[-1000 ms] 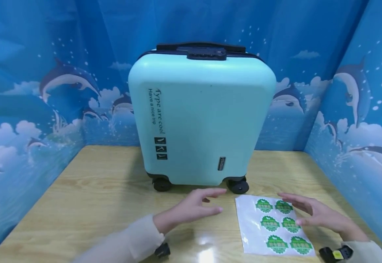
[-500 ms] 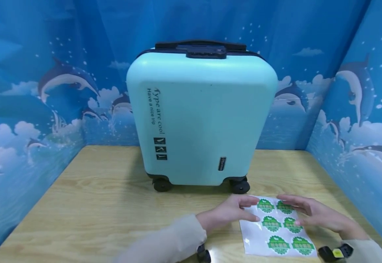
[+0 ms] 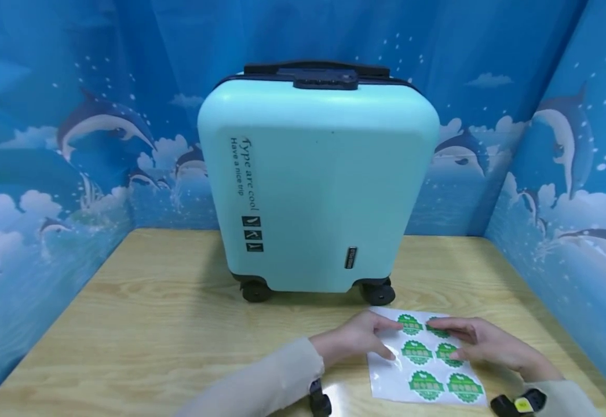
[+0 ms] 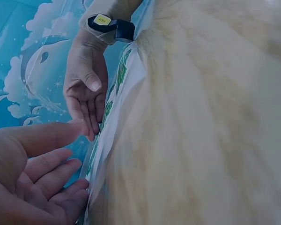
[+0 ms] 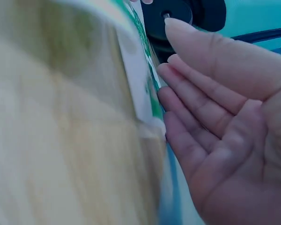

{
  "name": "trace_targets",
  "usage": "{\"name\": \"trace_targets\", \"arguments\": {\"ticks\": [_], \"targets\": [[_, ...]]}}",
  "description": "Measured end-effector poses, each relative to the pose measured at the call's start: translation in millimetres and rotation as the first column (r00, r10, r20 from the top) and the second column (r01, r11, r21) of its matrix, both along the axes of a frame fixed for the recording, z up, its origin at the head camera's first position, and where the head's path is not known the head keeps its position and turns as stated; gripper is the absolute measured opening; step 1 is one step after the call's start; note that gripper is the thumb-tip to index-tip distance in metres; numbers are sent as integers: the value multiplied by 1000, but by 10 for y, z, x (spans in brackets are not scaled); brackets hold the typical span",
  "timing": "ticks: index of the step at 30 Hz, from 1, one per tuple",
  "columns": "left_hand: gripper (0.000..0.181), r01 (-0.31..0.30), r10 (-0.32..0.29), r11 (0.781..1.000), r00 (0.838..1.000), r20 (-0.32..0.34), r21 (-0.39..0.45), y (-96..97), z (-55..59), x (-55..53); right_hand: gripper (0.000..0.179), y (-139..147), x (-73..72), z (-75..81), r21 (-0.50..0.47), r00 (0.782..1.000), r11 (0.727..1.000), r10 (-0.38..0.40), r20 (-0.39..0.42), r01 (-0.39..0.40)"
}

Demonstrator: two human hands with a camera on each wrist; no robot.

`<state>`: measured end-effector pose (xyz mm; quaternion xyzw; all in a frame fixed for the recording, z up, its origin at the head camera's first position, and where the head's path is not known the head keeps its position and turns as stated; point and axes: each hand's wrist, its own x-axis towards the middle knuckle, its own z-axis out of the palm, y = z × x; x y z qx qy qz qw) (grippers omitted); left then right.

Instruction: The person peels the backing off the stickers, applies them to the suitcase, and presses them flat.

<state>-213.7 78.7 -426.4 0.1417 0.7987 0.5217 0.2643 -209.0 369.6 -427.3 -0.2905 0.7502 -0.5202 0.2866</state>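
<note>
A white sheet (image 3: 383,382) with several round green stickers (image 3: 416,352) lies on the table in front of the suitcase, to the right in the head view. Over its left part is my left hand (image 3: 357,339), thumb and fingers spread apart. My right hand (image 3: 496,347) rests at the right edge with its fingers reaching over the upper right stickers. In the left wrist view the sheet (image 4: 131,77) shows a slightly lifted edge between both hands. The right wrist view has my right hand (image 5: 234,122) with relaxed fingers, fingertips right at the sheet's edge.
A mint-green suitcase (image 3: 318,191) stands upright on the wooden table (image 3: 152,324), its black wheels (image 3: 378,293) just behind the sheet. Blue dolphin-print curtains (image 3: 63,174) enclose the back and sides. Both wrists wear black straps.
My left hand has come from the left onto the sheet. Most recently the sheet has slid a little left, and my right hand has shifted left with it.
</note>
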Motion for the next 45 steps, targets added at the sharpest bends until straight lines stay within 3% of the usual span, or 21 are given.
{"name": "trace_targets", "arguments": {"ticks": [9,17,25,36,45], "targets": [[59,105,-112,991,991,-78,-87,-392,-50,14,46,-350,67,-74,-8,997,997,-74,-16,74],[58,47,-50,997,998,-41,-59,-895,-61,56,52,-921,229,-27,77,974,971,-223,-38,225],[57,5,-5,1000,1000,4,-10,-1360,-44,125,47,-1381,241,-22,144,960,951,-261,-104,275],[54,0,-3,997,999,46,72,-1861,-39,161,41,-1778,181,-22,139,978,972,-172,-116,188],[53,-18,11,996,997,74,92,-2001,-3,235,40,-1900,184,-24,124,983,982,-122,-138,140]]}}
